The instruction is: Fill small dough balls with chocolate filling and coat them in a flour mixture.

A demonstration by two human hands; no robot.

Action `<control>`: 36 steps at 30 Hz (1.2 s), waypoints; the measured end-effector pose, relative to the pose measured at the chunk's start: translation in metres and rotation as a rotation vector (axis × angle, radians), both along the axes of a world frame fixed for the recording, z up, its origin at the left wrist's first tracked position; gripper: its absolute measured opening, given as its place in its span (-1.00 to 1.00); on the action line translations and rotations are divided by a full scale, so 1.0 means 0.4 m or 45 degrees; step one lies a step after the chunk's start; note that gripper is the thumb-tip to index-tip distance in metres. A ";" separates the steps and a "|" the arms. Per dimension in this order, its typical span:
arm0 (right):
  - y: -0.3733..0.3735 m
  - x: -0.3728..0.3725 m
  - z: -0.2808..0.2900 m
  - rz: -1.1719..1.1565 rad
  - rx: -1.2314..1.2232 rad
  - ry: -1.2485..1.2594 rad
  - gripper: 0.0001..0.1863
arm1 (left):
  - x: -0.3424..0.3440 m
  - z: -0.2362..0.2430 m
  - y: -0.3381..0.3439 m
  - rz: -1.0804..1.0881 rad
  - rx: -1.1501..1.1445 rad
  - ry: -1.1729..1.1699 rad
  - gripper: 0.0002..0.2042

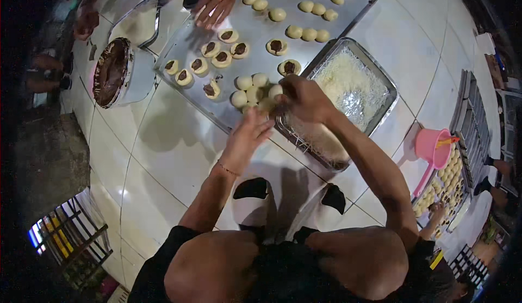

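1. Dough balls clump at the metal tray's near edge, probably for easy reach.
2. Right hand curls at the clump; cannot tell if gripping.
3. Left hand loosely extended beside it, no grip visible.
4. Shred pan sits alongside, presumably for handiness.

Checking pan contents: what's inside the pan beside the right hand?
Pale shreds lie in the pan, with a shiny patch showing. The right hand and forearm cover part; what's beneath can't be seen.
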State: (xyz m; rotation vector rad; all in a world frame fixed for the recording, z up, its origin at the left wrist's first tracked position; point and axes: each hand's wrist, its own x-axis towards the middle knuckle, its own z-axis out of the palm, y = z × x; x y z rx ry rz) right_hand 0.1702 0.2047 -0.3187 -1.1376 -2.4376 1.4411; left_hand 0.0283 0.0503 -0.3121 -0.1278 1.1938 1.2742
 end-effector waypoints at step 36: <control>-0.060 0.404 -0.098 -0.644 -0.031 0.086 -0.80 | 0.090 0.030 0.103 -0.305 0.526 -0.430 -0.57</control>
